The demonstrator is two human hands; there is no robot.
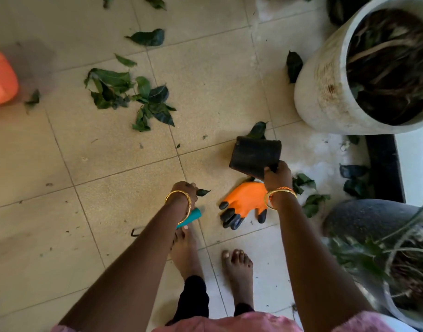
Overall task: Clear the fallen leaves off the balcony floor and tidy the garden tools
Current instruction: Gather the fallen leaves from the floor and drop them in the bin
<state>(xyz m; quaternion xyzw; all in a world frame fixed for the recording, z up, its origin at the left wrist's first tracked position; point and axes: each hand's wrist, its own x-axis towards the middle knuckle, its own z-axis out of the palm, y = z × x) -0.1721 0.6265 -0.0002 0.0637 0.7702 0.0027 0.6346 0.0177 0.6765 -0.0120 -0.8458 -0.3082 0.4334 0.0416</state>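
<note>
Green fallen leaves lie scattered on the beige tiled floor, most in a loose heap at centre left. My right hand grips the rim of a small black plastic pot, tilted just above the floor. Below it lies an orange garden glove with black claw fingertips. My left hand pinches a small leaf. A teal tool handle shows under my left wrist; whether it is held or lying on the floor I cannot tell.
A large white planter stands at the upper right, a dark grey pot with a plant at the lower right. An orange object sits at the left edge. More leaves lie by the pots. My bare feet stand below.
</note>
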